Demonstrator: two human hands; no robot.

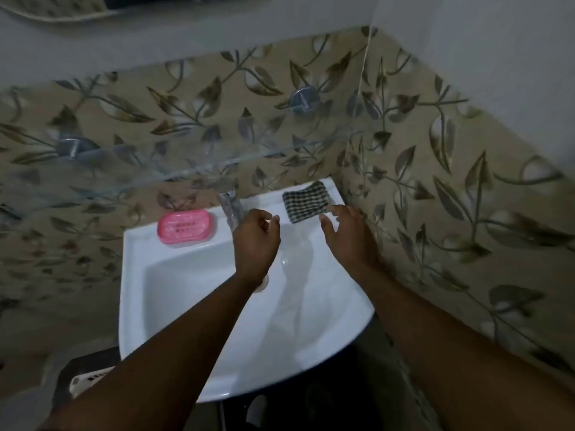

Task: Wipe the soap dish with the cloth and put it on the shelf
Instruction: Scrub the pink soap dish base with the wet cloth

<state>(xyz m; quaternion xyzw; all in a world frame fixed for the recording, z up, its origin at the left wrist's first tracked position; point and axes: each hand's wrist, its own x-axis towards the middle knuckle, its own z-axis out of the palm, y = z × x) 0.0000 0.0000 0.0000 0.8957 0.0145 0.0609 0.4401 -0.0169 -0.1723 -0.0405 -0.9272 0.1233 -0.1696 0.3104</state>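
Observation:
A pink soap dish (pixel 186 226) rests on the back left rim of the white sink (pixel 137 275). A folded black-and-white checked cloth (pixel 305 200) lies on the back right rim. My left hand (pixel 255 244) hovers over the basin by the tap, fingers loosely curled, holding nothing. My right hand (pixel 345 234) is just below the cloth, fingers spread, its fingertips close to the cloth's near edge. A clear glass shelf (pixel 174 169) runs along the wall above the sink.
A chrome tap (pixel 231 206) stands at the back centre of the sink between both hands. Two round metal brackets (pixel 301 99) hold the shelf to the leaf-patterned tiled wall. The wall corner closes in on the right of the sink.

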